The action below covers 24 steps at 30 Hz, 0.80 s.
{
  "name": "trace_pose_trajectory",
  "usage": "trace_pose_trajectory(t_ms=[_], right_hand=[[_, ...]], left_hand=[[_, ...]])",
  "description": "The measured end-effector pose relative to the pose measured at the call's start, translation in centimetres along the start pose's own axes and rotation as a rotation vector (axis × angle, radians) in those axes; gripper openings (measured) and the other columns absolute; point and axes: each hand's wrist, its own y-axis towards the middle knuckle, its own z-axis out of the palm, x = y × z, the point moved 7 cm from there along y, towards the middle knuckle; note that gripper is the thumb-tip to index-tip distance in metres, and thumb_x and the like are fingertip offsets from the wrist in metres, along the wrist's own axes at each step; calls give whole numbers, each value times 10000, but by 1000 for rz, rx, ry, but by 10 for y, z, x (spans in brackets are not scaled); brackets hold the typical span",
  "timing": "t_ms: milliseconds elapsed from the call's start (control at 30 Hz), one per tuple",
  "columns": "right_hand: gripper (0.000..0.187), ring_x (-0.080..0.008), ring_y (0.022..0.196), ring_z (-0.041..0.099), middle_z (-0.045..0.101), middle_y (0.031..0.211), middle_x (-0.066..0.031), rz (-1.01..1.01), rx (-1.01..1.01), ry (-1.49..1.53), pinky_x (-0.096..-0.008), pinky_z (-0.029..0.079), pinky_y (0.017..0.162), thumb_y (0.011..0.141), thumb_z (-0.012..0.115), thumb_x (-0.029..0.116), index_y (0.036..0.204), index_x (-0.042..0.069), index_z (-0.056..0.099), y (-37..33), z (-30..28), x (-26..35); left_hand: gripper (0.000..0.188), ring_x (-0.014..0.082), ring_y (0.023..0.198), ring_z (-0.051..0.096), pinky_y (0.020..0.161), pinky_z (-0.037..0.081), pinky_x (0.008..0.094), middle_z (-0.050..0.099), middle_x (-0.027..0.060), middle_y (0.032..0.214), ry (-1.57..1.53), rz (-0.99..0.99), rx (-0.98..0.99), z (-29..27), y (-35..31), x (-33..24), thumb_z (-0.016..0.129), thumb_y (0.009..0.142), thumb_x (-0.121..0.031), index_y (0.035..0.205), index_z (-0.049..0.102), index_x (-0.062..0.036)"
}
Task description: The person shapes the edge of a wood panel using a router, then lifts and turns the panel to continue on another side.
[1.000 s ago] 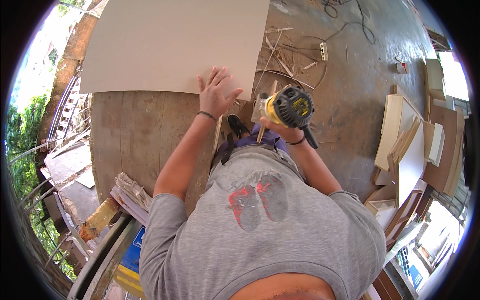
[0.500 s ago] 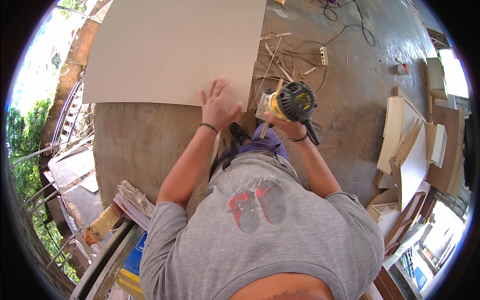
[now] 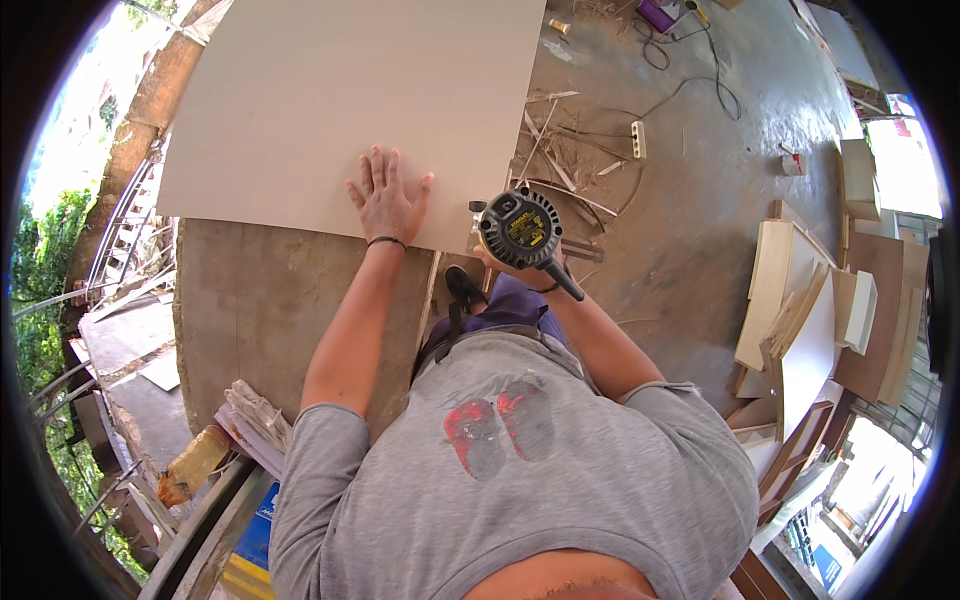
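Observation:
A large pale panel (image 3: 340,90) lies on a worn brown wooden worktop (image 3: 300,300). My left hand (image 3: 388,208) rests flat on the panel near its front edge, fingers spread. In my right hand (image 3: 512,272) is a black and yellow trim router (image 3: 521,228), held upright at the panel's near right corner. The router's body hides its base and most of my right fingers, so I cannot tell whether it touches the panel.
Wood strips and shavings (image 3: 565,170) litter the floor right of the panel, beside a white power strip (image 3: 638,140) and looping black cable (image 3: 718,90). Cabinet boards and boxes (image 3: 790,300) are stacked at the right. Scrap wood (image 3: 255,425) lies at the lower left.
My right hand has brought the router leftward to the panel's corner, its top now facing up. My left hand has slid left along the panel and settled flat.

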Motion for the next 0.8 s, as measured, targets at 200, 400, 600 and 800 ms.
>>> trace_pose_trajectory(t_ms=[200, 400, 600, 800], right_hand=[[520, -147, 861, 657, 691, 965, -55, 39, 66, -40, -292, 527, 793, 625, 861, 241, 1050, 41, 640, 30, -12, -7], [411, -115, 777, 661, 709, 874, -24, 130, -6, 102, -274, 539, 743, 622, 859, 218, 965, 70, 688, 69, -28, -17], [348, -110, 754, 672, 714, 847, -20, 141, 10, 58, -267, 545, 712, 641, 845, 247, 904, 66, 704, 88, -33, -34], [338, -111, 754, 675, 717, 854, -30, 131, 54, 48, -270, 547, 710, 651, 844, 236, 907, 65, 705, 99, -31, -45]], left_hand=[[740, 281, 1460, 94, 1150, 42, 549, 187, 93, 1567, -3, -13, 30, -2, -2, -2, 410, 895, -593, 1468, 318, -133], [741, 282, 1450, 137, 1134, 67, 569, 231, 100, 1552, 9, 4, -24, -3, -2, 1, 452, 882, -596, 1445, 360, -124], [724, 278, 1450, 141, 1109, 71, 628, 243, 77, 1550, -8, 27, -12, 1, 27, -1, 466, 872, -600, 1440, 377, -160], [719, 275, 1455, 124, 1087, 18, 680, 222, 45, 1559, -32, -100, 22, 2, 95, -15, 435, 863, -641, 1438, 380, -213]])
